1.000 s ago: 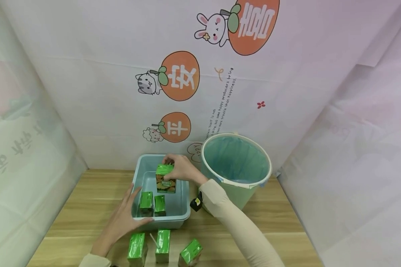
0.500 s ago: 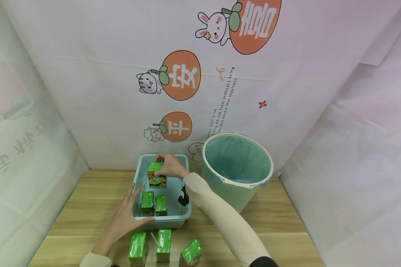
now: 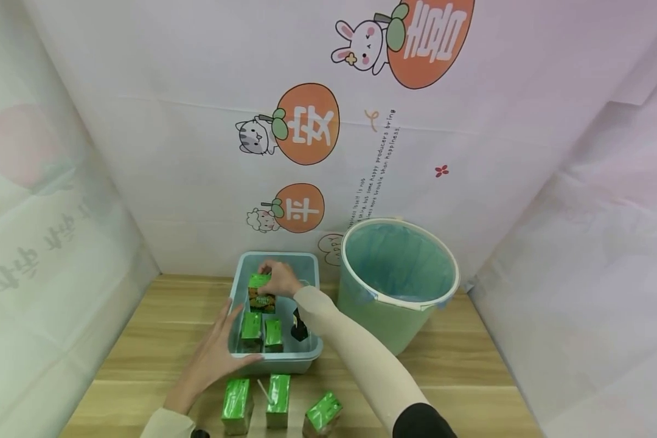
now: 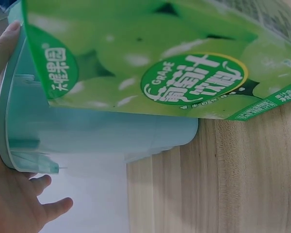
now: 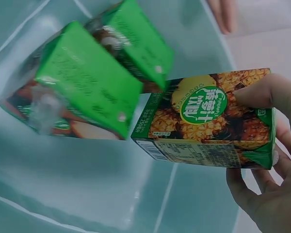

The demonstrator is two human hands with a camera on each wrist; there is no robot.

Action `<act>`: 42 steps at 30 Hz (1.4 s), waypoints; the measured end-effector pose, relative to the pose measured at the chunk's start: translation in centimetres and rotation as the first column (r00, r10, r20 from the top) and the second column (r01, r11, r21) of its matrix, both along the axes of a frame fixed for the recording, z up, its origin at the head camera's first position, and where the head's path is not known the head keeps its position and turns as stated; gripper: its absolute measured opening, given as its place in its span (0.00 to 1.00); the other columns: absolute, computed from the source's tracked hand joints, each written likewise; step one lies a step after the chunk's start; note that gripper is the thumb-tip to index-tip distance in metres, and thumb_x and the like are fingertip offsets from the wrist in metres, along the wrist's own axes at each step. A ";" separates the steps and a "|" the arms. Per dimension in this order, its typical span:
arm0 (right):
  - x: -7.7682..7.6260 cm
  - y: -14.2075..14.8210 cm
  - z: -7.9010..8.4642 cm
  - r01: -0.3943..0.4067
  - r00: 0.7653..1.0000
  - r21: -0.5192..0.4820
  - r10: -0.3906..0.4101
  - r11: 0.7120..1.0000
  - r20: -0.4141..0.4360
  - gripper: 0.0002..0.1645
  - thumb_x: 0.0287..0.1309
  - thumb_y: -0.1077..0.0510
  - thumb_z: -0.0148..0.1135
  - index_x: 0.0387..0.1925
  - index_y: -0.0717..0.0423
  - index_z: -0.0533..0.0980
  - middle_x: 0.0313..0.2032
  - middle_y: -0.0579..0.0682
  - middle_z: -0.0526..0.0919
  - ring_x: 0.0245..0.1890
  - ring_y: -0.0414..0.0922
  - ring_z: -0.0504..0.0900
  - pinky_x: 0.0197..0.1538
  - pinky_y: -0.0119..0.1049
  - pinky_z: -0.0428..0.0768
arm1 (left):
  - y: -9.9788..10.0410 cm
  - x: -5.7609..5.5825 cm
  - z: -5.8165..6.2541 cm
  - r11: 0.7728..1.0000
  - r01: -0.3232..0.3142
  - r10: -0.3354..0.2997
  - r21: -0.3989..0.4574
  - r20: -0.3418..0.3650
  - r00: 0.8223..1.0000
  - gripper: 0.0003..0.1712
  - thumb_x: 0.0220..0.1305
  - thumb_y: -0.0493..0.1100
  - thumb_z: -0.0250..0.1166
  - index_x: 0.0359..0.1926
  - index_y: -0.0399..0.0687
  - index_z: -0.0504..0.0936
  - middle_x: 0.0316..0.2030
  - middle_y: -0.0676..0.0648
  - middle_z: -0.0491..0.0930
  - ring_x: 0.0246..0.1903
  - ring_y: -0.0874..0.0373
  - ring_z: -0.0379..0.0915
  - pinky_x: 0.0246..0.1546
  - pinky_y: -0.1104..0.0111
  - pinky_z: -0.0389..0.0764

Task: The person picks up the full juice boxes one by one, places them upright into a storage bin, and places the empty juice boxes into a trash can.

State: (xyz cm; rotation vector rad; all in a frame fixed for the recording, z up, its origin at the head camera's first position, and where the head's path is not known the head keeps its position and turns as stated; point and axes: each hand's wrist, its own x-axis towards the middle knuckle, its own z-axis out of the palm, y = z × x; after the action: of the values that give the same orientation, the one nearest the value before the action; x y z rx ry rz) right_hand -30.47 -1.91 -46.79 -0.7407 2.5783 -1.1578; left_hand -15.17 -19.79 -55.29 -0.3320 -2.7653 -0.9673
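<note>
My right hand (image 3: 280, 280) pinches a juice box (image 3: 261, 300) near its top, inside the light-blue plastic bin (image 3: 309, 354). Pineapples are printed on this carton (image 5: 211, 131) in the right wrist view, and its lower end lies close to two green-topped juice boxes (image 5: 87, 80) in the bin. My left hand (image 3: 213, 351) spreads around the bin's front left corner, thumb along the front rim. In the left wrist view its fingers (image 4: 58, 209) extend straight beside the bin wall. A grape juice box (image 4: 150, 58) stands in front of that camera.
Three more green-topped juice boxes stand on the wooden table (image 3: 137, 365) in front of the bin: one at left (image 3: 237, 404), a middle carton with a straw (image 3: 278, 398), and a turned carton (image 3: 323, 413). A tall green bucket (image 3: 396, 264) stands right of the bin, before a printed backdrop.
My right hand has carried the pineapple juice box left within the bin, then lowered it behind the two boxes there. The left hand keeps its place at the corner; the head view has shifted slightly.
</note>
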 end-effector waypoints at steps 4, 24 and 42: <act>0.1 -0.3 -1.7 0.000 1.000 0.055 0.000 0.999 0.012 0.20 0.57 0.66 0.78 0.50 0.57 0.80 0.52 0.54 0.83 0.51 0.50 0.82 0.51 0.39 0.85 | 0.1 0.1 -0.2 1.000 -0.001 0.001 0.005 -0.013 1.000 0.71 0.50 0.74 0.78 0.85 0.54 0.52 0.85 0.38 0.37 0.68 0.15 0.59 0.54 0.20 0.71; 0.2 -0.7 -5.0 -0.004 1.000 0.177 0.004 0.984 -0.001 0.22 0.53 0.70 0.79 0.49 0.56 0.81 0.49 0.54 0.85 0.50 0.50 0.83 0.51 0.38 0.86 | 0.1 -0.1 -0.3 1.000 -0.007 0.008 0.013 -0.026 1.000 0.69 0.48 0.75 0.79 0.84 0.56 0.56 0.85 0.40 0.37 0.69 0.16 0.59 0.55 0.20 0.70; 1.4 1.1 -2.6 -0.116 0.991 0.201 0.101 0.973 0.086 0.33 0.62 0.67 0.75 0.67 0.62 0.74 0.65 0.59 0.80 0.65 0.55 0.78 0.63 0.42 0.82 | 0.2 -0.1 -0.3 1.000 -0.011 0.012 0.024 -0.026 1.000 0.69 0.48 0.73 0.80 0.83 0.55 0.56 0.85 0.38 0.38 0.69 0.14 0.57 0.53 0.19 0.71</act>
State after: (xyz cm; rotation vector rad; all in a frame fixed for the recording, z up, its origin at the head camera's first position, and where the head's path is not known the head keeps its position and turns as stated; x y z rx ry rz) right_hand -29.10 -0.85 -49.37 -0.7639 2.5112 -0.8545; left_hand -15.27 -19.58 -55.64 -0.3227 -2.7275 -0.9850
